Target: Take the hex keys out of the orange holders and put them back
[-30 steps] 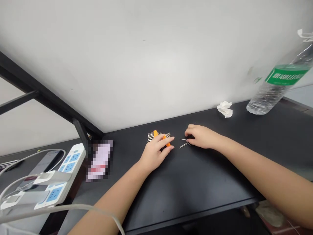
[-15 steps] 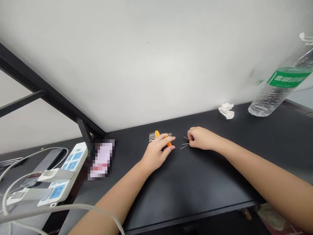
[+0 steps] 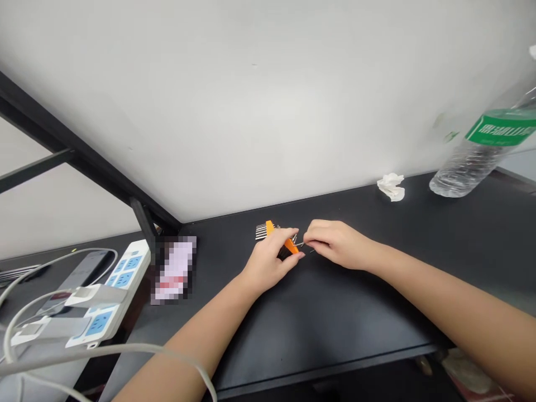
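closer to the left hand (image 3: pixel 266 262) than in the earlier frame, the right hand (image 3: pixel 341 243) now meets the orange holder (image 3: pixel 292 246) at the center of the picture. the holder looks smooth and narrow, with a row of slim, shiny metal rods (image 3: pixel 260 231) poking out to its left. the left hand is partly open, curved over the holder and grasping it between thumb and fingers. the right hand is mostly closed, its fingertips pinching a thin metal rod (image 3: pixel 300 244) at the holder's right end. both rest over a matte black tabletop (image 3: pixel 335 318). at upper right are a crumpled white tissue (image 3: pixel 391 187) and a ridged clear plastic bottle (image 3: pixel 460 167) with a green label.
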Demonstrator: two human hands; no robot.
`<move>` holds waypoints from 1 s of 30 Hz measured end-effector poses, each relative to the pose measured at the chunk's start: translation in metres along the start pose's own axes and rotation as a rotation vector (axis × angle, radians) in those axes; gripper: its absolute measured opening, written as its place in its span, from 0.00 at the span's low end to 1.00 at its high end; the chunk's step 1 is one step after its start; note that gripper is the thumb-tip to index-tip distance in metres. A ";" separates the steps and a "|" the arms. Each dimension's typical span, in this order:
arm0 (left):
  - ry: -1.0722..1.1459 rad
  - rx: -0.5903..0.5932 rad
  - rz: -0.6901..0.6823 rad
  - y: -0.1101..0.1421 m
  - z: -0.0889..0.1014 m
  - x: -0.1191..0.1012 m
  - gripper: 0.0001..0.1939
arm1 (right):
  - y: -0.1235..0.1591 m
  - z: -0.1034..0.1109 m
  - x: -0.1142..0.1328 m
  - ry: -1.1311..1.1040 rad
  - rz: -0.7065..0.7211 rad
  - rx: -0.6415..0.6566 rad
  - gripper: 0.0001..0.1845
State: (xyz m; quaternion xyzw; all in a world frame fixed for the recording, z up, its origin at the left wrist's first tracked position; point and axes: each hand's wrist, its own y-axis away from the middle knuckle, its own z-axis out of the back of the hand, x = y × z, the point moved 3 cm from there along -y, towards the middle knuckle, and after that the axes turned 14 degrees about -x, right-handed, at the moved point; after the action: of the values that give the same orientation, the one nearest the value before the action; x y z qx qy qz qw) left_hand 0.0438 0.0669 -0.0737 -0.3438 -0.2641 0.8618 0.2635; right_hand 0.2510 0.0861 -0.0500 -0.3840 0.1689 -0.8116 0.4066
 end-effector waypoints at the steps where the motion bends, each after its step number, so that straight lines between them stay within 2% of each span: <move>1: -0.005 0.010 0.024 0.001 0.000 0.001 0.26 | 0.000 0.000 -0.001 0.003 0.005 0.004 0.10; 7: -0.040 0.030 0.086 0.005 -0.002 0.008 0.32 | 0.002 0.002 -0.002 0.036 0.033 0.004 0.12; 15: -0.126 0.089 -0.024 0.000 0.000 -0.005 0.33 | 0.005 0.002 0.015 0.316 0.170 0.081 0.15; 18: -0.136 0.075 -0.055 0.000 -0.001 -0.008 0.32 | 0.003 -0.002 0.013 0.198 0.111 0.034 0.12; 21: -0.110 0.042 -0.028 0.001 -0.003 -0.005 0.32 | 0.000 -0.009 0.009 0.011 0.036 -0.056 0.09; 24: -0.070 0.023 0.011 0.002 -0.004 -0.001 0.32 | 0.000 -0.016 0.008 -0.105 -0.027 -0.126 0.10; 27: -0.038 0.000 0.063 0.002 -0.003 0.002 0.32 | 0.000 -0.016 0.006 -0.161 -0.075 -0.190 0.11; 30: -0.037 -0.003 0.122 0.003 -0.002 0.005 0.34 | 0.001 -0.011 0.001 -0.124 -0.034 -0.231 0.09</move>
State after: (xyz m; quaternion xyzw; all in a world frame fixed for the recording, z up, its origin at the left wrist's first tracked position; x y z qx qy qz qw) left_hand 0.0415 0.0685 -0.0791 -0.3435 -0.2489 0.8821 0.2050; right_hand 0.2426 0.0844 -0.0569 -0.4806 0.2294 -0.7682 0.3554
